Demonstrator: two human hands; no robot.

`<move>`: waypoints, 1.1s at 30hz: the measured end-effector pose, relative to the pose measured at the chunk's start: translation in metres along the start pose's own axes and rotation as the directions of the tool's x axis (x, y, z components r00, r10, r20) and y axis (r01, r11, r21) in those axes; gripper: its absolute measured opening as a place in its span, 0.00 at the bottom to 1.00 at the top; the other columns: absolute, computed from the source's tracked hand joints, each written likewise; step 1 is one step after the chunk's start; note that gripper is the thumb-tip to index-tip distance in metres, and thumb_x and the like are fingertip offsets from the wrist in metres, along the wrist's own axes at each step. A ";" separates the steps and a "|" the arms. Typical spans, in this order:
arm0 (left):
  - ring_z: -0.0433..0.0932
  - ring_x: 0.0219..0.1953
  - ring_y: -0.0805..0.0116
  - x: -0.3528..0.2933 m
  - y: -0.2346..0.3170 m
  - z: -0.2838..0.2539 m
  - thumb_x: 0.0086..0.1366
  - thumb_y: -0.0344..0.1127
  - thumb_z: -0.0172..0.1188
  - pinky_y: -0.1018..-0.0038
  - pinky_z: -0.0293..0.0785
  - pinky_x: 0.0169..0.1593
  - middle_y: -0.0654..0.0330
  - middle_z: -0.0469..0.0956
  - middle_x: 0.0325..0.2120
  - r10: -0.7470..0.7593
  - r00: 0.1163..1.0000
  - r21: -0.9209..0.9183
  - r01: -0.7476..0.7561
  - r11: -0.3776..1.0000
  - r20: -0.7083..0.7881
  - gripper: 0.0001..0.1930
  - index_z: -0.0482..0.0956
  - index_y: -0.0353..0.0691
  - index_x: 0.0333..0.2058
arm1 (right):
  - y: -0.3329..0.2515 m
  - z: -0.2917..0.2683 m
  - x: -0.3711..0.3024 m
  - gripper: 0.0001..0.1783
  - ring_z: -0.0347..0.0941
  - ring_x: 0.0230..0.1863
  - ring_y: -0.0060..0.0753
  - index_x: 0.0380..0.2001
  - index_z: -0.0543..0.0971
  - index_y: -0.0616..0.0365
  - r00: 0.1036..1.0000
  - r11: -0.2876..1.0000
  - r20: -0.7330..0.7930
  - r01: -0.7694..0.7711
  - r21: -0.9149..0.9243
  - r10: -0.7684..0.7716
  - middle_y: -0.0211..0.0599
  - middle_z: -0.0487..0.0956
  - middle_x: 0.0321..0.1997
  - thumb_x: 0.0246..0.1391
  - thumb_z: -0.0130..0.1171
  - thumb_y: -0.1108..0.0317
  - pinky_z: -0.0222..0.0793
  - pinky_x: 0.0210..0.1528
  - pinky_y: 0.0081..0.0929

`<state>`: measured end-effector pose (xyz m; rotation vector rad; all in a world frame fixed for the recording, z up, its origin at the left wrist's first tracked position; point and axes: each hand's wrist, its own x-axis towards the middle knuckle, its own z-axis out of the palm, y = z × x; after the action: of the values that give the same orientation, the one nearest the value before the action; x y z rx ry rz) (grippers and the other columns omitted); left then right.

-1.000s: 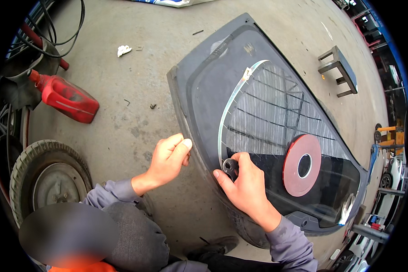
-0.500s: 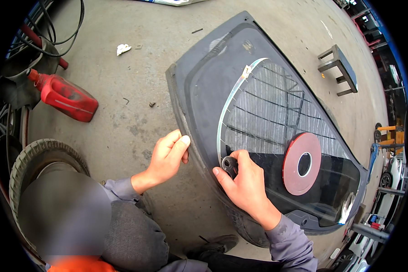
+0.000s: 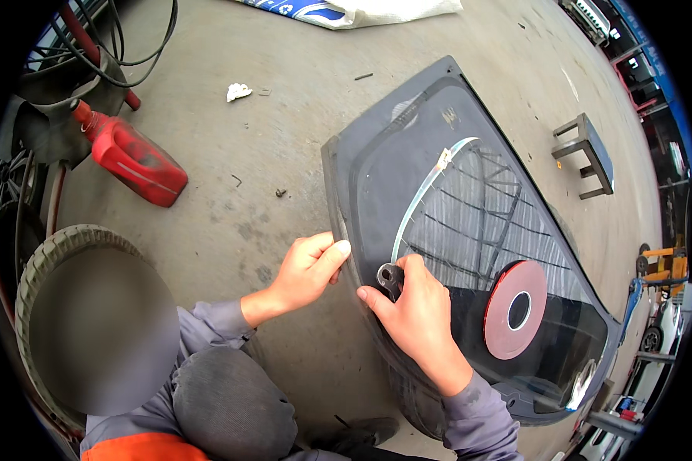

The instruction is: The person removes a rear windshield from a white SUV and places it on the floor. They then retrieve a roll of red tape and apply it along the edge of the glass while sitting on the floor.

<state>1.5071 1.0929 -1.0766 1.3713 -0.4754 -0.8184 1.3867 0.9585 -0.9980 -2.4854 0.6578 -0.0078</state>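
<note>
A grey car tailgate [image 3: 373, 173] with a dark window lies slanted in front of me. My right hand [image 3: 423, 319] is closed round a black tool [image 3: 390, 278] with a round, holed end; its working end is hidden. The tool is against the near end of a pale curved strip [image 3: 414, 206] running along the window's edge. My left hand [image 3: 307, 269] is closed, thumb on bent fingers, right at the tailgate's left edge. Anything pinched in it is hidden. On the glass rests a roll of red-lined tape [image 3: 496, 326].
One tyre [image 3: 419, 399] is under the tailgate's near end; another tyre [image 3: 34, 307] stands at left. A red plastic jug [image 3: 158, 173] sits on the floor. Beyond are crumpled white paper [image 3: 238, 92], a white-and-blue sack [image 3: 400, 11] and a small stool [image 3: 584, 150]. A blurred patch covers the lower left.
The view has shifted, so the tailgate and floor items appear lower and farther right. Against the panel, my right hand and the tool have moved up along the strip. My left hand remains closed.
</note>
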 end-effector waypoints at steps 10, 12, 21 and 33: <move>0.65 0.21 0.83 0.046 0.015 -0.017 0.71 0.39 0.50 0.79 0.63 0.24 0.71 0.69 0.18 0.080 0.989 -0.083 -0.091 0.992 -0.126 0.15 0.74 0.38 0.27 | -0.016 0.009 0.028 0.27 0.78 0.32 0.52 0.36 0.70 0.63 0.996 1.000 -0.087 -0.008 0.026 0.010 0.48 0.78 0.31 0.44 0.73 0.56 0.72 0.31 0.43; 0.65 0.21 0.83 0.048 0.014 -0.020 0.71 0.39 0.51 0.80 0.63 0.25 0.71 0.69 0.19 0.095 0.990 -0.080 -0.103 0.991 -0.102 0.14 0.75 0.38 0.28 | -0.020 0.010 0.036 0.26 0.77 0.32 0.53 0.35 0.70 0.63 0.994 1.000 -0.112 -0.004 0.020 0.006 0.49 0.78 0.31 0.44 0.72 0.56 0.72 0.31 0.43; 0.68 0.21 0.81 0.063 0.022 -0.029 0.69 0.43 0.52 0.79 0.65 0.25 0.68 0.72 0.19 0.033 0.996 -0.157 -0.046 0.987 -0.085 0.16 0.75 0.38 0.26 | -0.031 0.011 0.064 0.25 0.78 0.32 0.54 0.34 0.70 0.64 0.989 0.995 -0.135 -0.040 0.089 0.052 0.50 0.79 0.30 0.47 0.71 0.56 0.71 0.33 0.43; 0.72 0.24 0.80 0.079 0.029 -0.044 0.68 0.41 0.56 0.79 0.70 0.26 0.67 0.76 0.25 0.035 0.998 -0.040 -0.037 0.999 -0.053 0.12 0.77 0.37 0.34 | -0.045 0.005 0.086 0.25 0.78 0.34 0.56 0.30 0.72 0.65 0.989 0.992 -0.088 -0.124 -0.019 0.122 0.52 0.79 0.31 0.49 0.67 0.52 0.71 0.35 0.46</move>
<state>1.5967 1.0628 -1.0687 1.3396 -0.4395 -0.7569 1.4833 0.9547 -0.9903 -2.4752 0.8514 -0.0620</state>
